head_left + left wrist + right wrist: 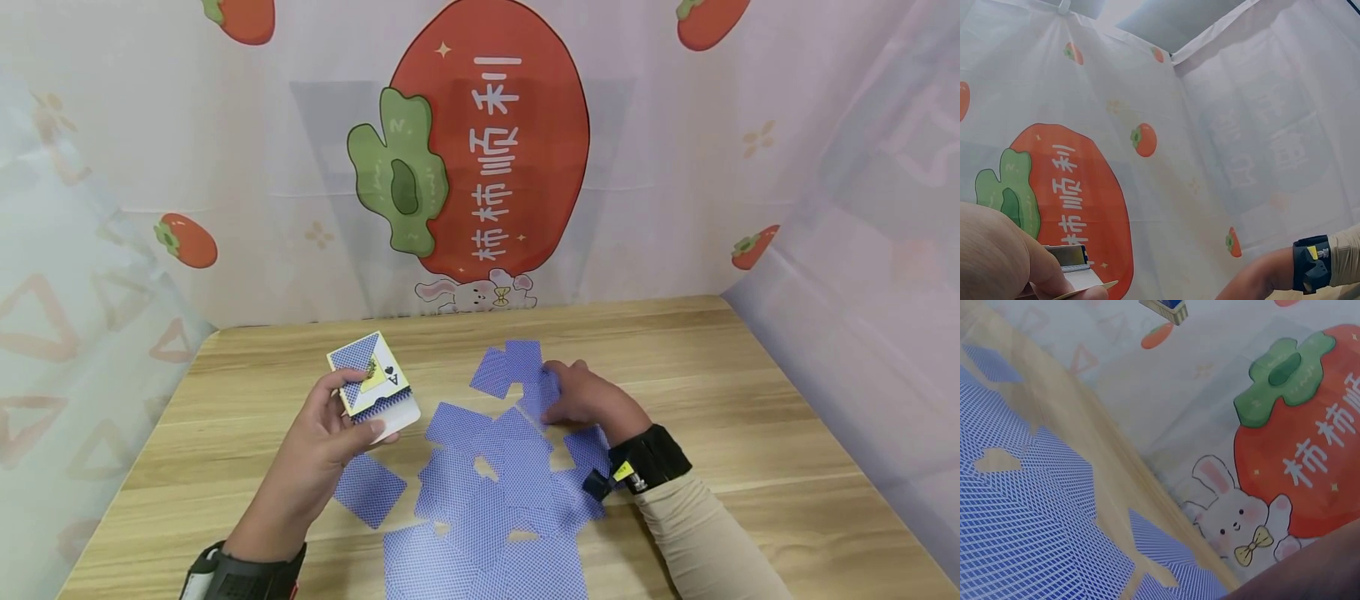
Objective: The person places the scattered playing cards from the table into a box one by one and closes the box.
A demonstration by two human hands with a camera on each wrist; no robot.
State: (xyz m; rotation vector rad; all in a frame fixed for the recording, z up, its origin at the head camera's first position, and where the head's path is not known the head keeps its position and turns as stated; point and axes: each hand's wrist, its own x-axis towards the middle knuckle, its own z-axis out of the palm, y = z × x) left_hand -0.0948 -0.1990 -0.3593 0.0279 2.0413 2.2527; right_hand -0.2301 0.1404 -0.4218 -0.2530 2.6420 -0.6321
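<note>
**Box (372,373) gripped over spread cards (487,467)**

We see the left hand (333,429) pinch the box above the worktop (720,375); the right, half-curled (592,398), meets cards nearest the far edge, though whether it grips we cannot tell.

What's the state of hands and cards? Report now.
Left hand holds open card box; right hand touches far card. Cards spread, backs up. No visible obstruction.

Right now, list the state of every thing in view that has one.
Left hand, gripping the card box
Card box, tilted, flap open
Right hand, touching a far card; grip unclear
Spread cards, blue backs up, mostly overlapping
Lone card, blue back up, apart
Backdrop, hanging
</note>
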